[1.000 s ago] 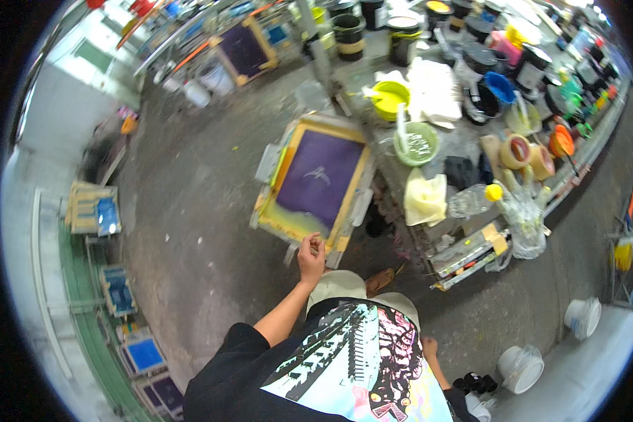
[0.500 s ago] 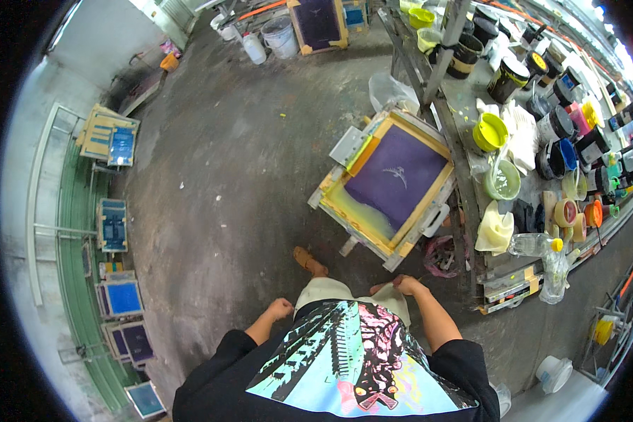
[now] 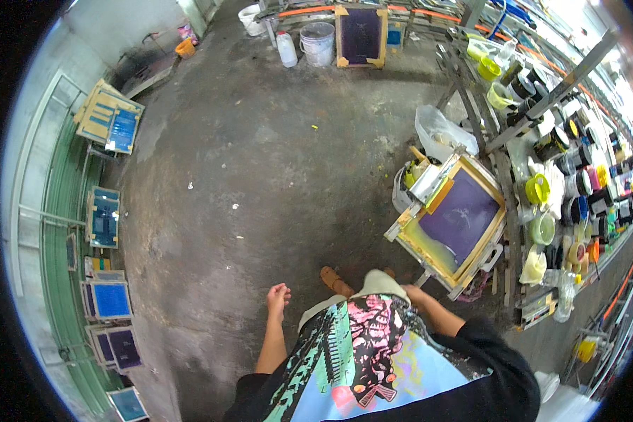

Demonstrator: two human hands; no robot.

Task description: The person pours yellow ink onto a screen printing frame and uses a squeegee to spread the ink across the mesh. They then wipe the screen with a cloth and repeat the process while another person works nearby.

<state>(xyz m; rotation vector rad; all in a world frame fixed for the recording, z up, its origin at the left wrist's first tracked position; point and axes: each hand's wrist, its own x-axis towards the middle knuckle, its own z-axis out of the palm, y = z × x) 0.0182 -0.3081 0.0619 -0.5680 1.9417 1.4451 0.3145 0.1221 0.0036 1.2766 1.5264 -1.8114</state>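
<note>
My left hand point(image 3: 278, 297) hangs out from my left side over the floor, fingers curled; anything inside them is too small to make out. My right hand point(image 3: 412, 292) is by the edge of my shorts point(image 3: 380, 281), its fingers mostly hidden. In front and to the right stands a tilted wooden-bordered screen frame point(image 3: 460, 211) with purple mesh, a pale smear and a faint white design. A light metal bar point(image 3: 430, 180) and yellow-orange tools point(image 3: 420, 160) lie at its upper left.
Right: a bench crowded with ink tubs point(image 3: 538, 188) and a metal post point(image 3: 572, 83). Behind the screen: a plastic bag point(image 3: 441, 129). Far side: buckets point(image 3: 316, 43) and a dark screen point(image 3: 359, 39). Left wall: several screens point(image 3: 111, 299). The concrete floor point(image 3: 260, 162) spans the middle.
The view has swung toward the open floor, so screen and bench sit farther right. My left hand is raised farther forward than half a second ago; my right hand has become partly hidden.
</note>
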